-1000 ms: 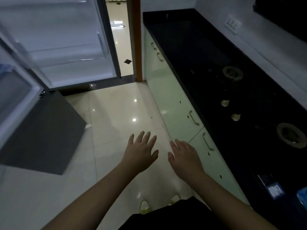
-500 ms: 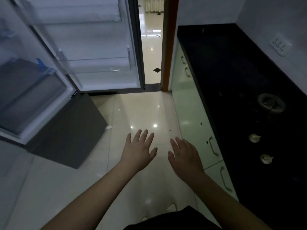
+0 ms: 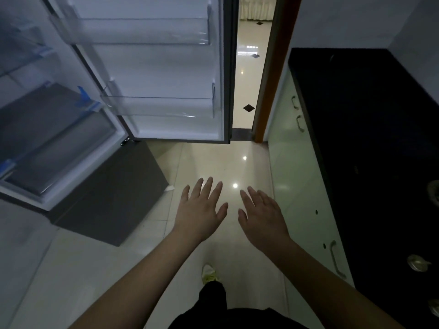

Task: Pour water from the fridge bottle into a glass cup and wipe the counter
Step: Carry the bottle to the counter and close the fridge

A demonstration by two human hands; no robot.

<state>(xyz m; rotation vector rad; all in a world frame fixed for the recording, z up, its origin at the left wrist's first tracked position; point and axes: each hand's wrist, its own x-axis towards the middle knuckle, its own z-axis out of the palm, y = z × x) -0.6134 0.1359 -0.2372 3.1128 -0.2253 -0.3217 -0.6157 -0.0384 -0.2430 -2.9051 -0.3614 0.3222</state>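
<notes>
I am viewing a glossy tiled floor [image 3: 221, 167] running up the frame centre to a doorway. The dark table [image 3: 370, 129] is occupying the right side above pale cabinets [image 3: 297, 186]. The fridge door [image 3: 154, 74] is standing open at upper left, its racks bare; I cannot see the bottle or cup. My left hand [image 3: 202, 210] and right hand [image 3: 262, 216] are hovering palm-down over the floor, fingers apart, gripping nothing.
</notes>
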